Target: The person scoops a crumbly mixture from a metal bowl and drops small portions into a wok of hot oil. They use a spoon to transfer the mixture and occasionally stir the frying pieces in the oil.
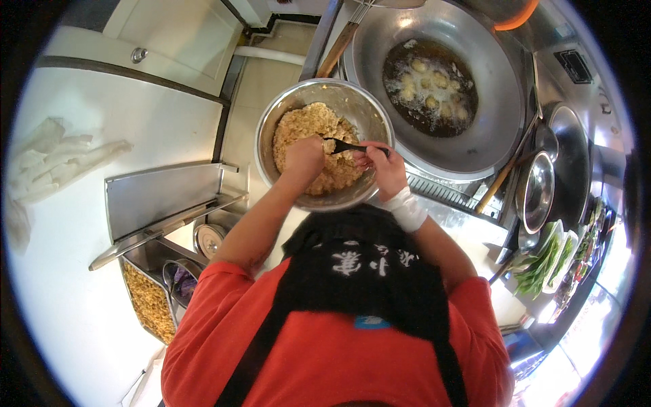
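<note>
A steel mixing bowl holds a coarse, tan, crumbly mixture. Over the mixture, my left hand is closed in a fist, and a pale lump of mixture shows at the top of it. My right hand, with a white wrap round the wrist, grips the handle of a black spoon. The spoon's head meets the lump at my left fist. Just beyond the bowl to the right, a large wok contains dark bubbling oil with several pale balls in it.
A wooden-handled strainer leans at the wok's left side. On the right lie a ladle, a small steel bowl and green leafy vegetables. To my left stand a tray of orange-brown food and a bowl of purple shreds.
</note>
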`<action>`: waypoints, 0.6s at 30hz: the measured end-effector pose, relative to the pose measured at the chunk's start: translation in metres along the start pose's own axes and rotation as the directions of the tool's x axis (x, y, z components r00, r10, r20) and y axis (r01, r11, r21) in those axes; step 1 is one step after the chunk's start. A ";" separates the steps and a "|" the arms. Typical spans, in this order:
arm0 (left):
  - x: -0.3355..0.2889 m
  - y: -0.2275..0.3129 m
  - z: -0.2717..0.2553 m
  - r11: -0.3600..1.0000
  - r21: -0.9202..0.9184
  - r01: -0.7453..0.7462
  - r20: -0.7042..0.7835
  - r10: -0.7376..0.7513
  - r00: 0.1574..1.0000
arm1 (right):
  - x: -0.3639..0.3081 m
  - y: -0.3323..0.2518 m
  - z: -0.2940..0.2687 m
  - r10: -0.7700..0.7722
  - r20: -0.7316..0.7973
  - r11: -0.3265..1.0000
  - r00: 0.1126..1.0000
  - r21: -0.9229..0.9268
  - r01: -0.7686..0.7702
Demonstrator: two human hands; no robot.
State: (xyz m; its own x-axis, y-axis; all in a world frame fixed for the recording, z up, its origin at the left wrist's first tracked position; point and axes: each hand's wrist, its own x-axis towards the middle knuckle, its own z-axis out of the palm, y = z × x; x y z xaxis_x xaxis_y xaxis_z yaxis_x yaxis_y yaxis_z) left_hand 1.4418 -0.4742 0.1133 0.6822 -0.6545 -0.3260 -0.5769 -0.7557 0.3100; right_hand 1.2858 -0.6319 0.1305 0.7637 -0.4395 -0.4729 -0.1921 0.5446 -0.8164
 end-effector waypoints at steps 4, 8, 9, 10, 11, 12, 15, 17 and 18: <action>0.008 0.000 0.008 0.998 0.065 -0.017 0.008 0.016 1.000 | 0.011 0.007 -0.026 0.137 0.037 0.943 0.990 0.301 -0.142; 0.011 -0.001 0.022 0.938 -0.326 0.121 -0.057 -0.147 0.988 | 0.020 0.003 -0.051 0.142 0.063 0.819 0.988 0.552 -0.153; 0.012 -0.002 0.026 0.969 -0.218 0.117 -0.062 -0.134 0.989 | 0.024 -0.002 -0.062 0.103 0.009 0.831 0.995 0.549 -0.091; 0.011 -0.005 0.029 0.982 -0.146 0.118 -0.067 -0.128 0.989 | 0.029 -0.006 -0.073 0.036 -0.022 0.839 0.999 0.544 -0.018; 0.011 -0.007 0.032 0.990 -0.073 0.120 -0.073 -0.126 0.989 | 0.036 -0.013 -0.089 0.022 -0.125 0.871 0.992 0.489 0.042; 0.012 -0.008 0.036 0.990 -0.033 0.141 -0.063 -0.142 0.988 | 0.046 -0.020 -0.110 -0.020 -0.203 0.897 0.979 0.430 0.107; 0.009 -0.008 0.041 0.970 0.055 0.236 0.017 -0.238 0.971 | 0.090 -0.030 -0.176 -0.285 -0.354 0.956 0.891 -0.042 0.289; 0.007 -0.004 0.041 0.940 0.069 0.334 0.135 -0.340 0.931 | 0.136 -0.020 -0.211 -0.370 -0.384 0.870 0.846 -0.462 0.171; 0.005 -0.001 0.041 0.942 0.101 0.321 0.134 -0.333 0.933 | 0.155 -0.011 -0.227 -0.363 -0.425 0.786 0.829 -0.618 0.027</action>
State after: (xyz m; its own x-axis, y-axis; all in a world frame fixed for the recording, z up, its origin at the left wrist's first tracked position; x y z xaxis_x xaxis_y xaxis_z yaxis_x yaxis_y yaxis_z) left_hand 1.4270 -0.4776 0.0750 0.7685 -0.3623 -0.5275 -0.3693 -0.9243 0.0968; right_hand 1.2664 -0.8682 -0.0093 0.4408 -0.8658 -0.2369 -0.5112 -0.0252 -0.8591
